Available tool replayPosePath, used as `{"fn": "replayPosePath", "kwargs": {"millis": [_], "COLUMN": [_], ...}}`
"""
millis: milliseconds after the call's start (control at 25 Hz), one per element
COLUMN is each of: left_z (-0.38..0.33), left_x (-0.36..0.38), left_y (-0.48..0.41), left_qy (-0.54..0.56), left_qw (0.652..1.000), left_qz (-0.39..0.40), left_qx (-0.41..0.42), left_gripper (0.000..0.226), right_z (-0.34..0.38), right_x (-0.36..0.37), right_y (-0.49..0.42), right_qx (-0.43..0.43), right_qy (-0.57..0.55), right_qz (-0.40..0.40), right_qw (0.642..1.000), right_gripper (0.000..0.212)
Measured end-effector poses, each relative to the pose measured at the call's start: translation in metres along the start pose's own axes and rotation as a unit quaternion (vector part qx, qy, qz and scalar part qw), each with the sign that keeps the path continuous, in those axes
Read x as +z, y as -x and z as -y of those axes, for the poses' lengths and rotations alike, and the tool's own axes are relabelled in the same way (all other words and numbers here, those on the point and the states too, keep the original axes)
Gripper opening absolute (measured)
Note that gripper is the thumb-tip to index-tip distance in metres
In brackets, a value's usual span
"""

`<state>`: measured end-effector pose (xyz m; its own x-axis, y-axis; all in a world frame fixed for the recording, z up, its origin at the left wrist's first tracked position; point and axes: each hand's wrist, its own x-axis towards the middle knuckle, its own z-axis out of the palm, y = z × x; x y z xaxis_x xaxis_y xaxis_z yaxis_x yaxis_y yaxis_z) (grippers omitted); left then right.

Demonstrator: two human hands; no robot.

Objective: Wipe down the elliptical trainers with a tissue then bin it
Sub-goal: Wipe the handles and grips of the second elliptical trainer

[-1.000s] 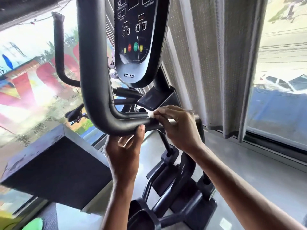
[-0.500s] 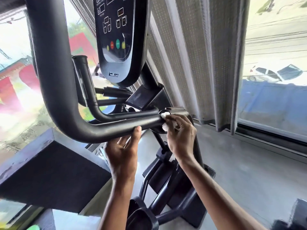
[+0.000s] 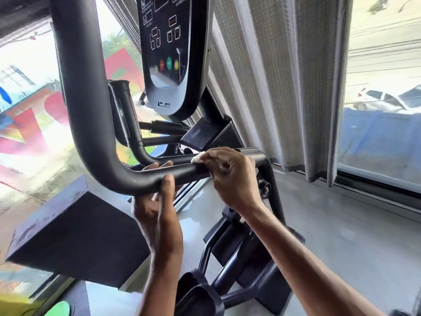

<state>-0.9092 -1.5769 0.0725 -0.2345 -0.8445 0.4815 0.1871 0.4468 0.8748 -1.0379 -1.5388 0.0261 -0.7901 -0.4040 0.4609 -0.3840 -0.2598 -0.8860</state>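
The black elliptical trainer's curved handlebar (image 3: pixel 95 137) sweeps down from the top left and runs right to a metal joint (image 3: pixel 255 153). My left hand (image 3: pixel 159 208) grips the bar's horizontal stretch from below, thumb in front and fingertips showing over its top. My right hand (image 3: pixel 230 176) lies over the bar just left of the joint and pinches a small white tissue (image 3: pixel 197 158) against the bar's top. Most of the tissue is hidden under my fingers.
The trainer's console (image 3: pixel 170 55) with coloured buttons hangs above the bar. A second, thinner handlebar (image 3: pixel 127 124) stands behind. Pedals and frame (image 3: pixel 239 258) lie below. A dark box ledge (image 3: pixel 75 233) sits left; a grey curtain (image 3: pixel 284 87) and window are right.
My right hand with the tissue slid right to the joint end of the bar, then back left along its top. My left hand closed further round the bar.
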Motion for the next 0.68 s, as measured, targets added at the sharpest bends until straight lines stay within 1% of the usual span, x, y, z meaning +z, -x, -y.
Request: {"fn": "replayPosePath", "kwargs": {"millis": [80,240,280,360,440,480,560,640,680], "left_z": [-0.007,-0.017,-0.019,-0.020,-0.021,-0.020,-0.022,-0.024,-0.025], "left_x": [-0.004,-0.008,-0.009,-0.012,-0.016,-0.017,-0.017,-0.017,-0.016], "left_y": [0.003,0.002,0.000,-0.001,-0.001,-0.001,-0.001,0.000,0.001], "left_qy": [0.043,0.078,0.088,0.103,0.100,0.099,0.098,0.102,0.104], "left_qw": [0.999,0.996,0.995,0.994,0.995,0.995,0.995,0.994,0.994], "left_qz": [-0.016,-0.017,-0.018,-0.019,-0.021,-0.022,-0.023,-0.023,-0.025], "left_qx": [0.009,0.046,0.053,0.032,0.015,0.013,0.017,0.026,0.026], "left_gripper": [0.026,0.023,0.021,0.023,0.022,0.022,0.027,0.031,0.029], "right_z": [0.028,0.089,0.099,0.105,0.105,0.105,0.108,0.107,0.105], "right_x": [0.003,0.016,0.020,0.022,0.019,0.017,0.017,0.019,0.020], "right_y": [0.002,0.004,0.008,0.015,0.016,0.016,0.016,0.020,0.024], "right_qx": [-0.003,-0.035,-0.039,-0.038,-0.043,-0.046,-0.055,-0.080,-0.091], "right_qy": [-0.021,-0.073,-0.085,-0.092,-0.056,-0.038,-0.040,-0.059,-0.066], "right_qz": [0.034,0.122,0.126,0.109,0.097,0.107,0.127,0.104,0.087], "right_qw": [0.999,0.989,0.988,0.989,0.993,0.993,0.990,0.990,0.990], "right_gripper": [0.012,0.013,0.011,0.006,0.011,0.014,0.015,0.015,0.014]}}
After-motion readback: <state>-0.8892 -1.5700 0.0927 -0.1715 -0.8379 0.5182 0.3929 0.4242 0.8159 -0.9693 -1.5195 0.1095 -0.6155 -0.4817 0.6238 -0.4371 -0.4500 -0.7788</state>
